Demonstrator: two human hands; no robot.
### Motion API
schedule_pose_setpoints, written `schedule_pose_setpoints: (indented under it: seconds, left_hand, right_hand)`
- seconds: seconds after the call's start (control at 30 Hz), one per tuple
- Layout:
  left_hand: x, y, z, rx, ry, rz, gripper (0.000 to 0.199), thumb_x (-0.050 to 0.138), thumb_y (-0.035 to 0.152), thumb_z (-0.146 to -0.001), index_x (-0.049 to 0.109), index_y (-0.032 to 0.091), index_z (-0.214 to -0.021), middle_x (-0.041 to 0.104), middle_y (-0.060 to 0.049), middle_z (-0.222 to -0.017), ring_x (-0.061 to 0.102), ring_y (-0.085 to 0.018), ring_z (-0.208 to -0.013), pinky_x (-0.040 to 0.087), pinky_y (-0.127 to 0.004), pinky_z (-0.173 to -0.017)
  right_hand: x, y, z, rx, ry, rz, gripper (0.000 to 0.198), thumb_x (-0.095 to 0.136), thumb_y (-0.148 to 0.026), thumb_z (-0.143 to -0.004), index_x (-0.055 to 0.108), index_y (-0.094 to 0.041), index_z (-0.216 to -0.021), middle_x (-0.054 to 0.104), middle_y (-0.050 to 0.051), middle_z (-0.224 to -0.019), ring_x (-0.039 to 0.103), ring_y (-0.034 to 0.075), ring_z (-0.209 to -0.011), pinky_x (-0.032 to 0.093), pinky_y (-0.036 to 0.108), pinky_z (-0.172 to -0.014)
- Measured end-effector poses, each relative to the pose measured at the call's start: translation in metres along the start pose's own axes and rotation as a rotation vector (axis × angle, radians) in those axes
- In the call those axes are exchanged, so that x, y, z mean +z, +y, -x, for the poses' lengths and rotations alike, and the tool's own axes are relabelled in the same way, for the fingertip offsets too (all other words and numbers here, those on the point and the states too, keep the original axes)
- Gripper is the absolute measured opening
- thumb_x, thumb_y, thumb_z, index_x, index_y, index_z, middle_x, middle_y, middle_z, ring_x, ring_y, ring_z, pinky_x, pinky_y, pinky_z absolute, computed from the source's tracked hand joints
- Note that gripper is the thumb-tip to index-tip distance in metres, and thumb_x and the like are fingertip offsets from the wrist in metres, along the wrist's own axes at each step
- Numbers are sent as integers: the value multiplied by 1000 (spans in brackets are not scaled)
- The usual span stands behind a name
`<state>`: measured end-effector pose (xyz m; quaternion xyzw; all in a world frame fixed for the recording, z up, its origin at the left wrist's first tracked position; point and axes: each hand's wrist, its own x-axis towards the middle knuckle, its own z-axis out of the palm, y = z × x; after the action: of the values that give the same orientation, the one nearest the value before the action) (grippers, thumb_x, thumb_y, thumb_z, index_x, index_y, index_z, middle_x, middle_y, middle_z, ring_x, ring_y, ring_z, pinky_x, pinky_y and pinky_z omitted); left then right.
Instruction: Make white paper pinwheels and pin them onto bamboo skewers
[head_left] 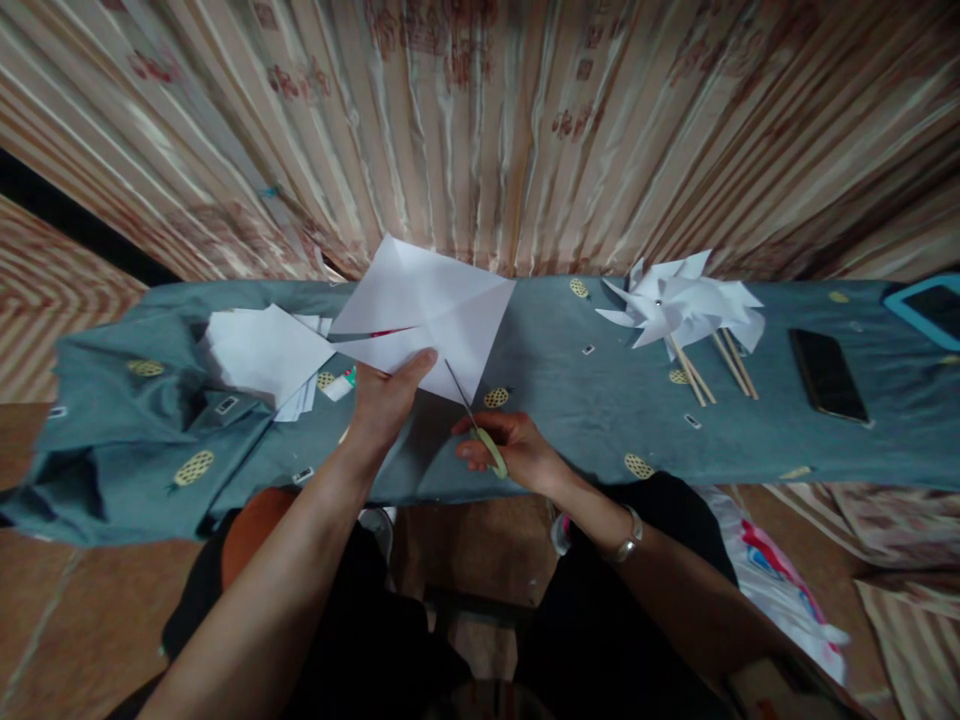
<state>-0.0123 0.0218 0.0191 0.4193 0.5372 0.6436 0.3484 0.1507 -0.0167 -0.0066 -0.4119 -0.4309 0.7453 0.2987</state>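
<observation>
A square sheet of white paper is held up over the cloth, with one long slit running in from its left corner. My left hand grips its lower left edge, thumb on top and fingers hidden beneath. In my right hand are scissors with yellow-green handles. Their dark blade lies over the lower corner of the sheet, pointing towards its middle. To the left, a pile of white paper sheets rests on the cloth, beside a small white and green tube-like item.
White paper pinwheels on wooden sticks lie to the right on a grey-green cloth with pineapple prints. Beyond them are a dark phone and a blue-framed device. A pleated curtain hangs behind; a plastic bag lies below right.
</observation>
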Motion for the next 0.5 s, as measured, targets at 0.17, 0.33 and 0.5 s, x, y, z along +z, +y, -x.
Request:
schedule_pose_setpoints:
  seconds: [0.17, 0.33, 0.5]
  left_hand:
    - [1, 3, 1, -23, -9, 26, 31, 80, 29, -61, 65, 20, -87, 70, -1, -70, 69, -22, -80, 57, -36, -81]
    - [0, 3, 2, -52, -24, 8, 28, 80, 31, -61, 65, 20, -81, 72, -3, -73, 69, -24, -83, 57, -36, -81]
    - [0, 1, 5, -67, -49, 2, 31, 82, 32, -61, 68, 21, -86, 73, -4, -78, 69, -26, -87, 56, -36, -85]
  right_hand:
    - [-1, 2, 0, 9, 4, 3, 50, 90, -47, -49, 71, -16, -83, 61, -7, -53, 54, 7, -47, 45, 21, -49]
    - [0, -2, 2, 18, 0, -5, 51, 91, -46, -47, 71, -16, -83, 61, -7, -54, 54, 7, -47, 46, 22, -51]
    - [0, -5, 2, 18, 5, -10, 53, 91, -47, -45, 70, -15, -82, 61, -6, -53, 53, 7, -47, 45, 21, -49]
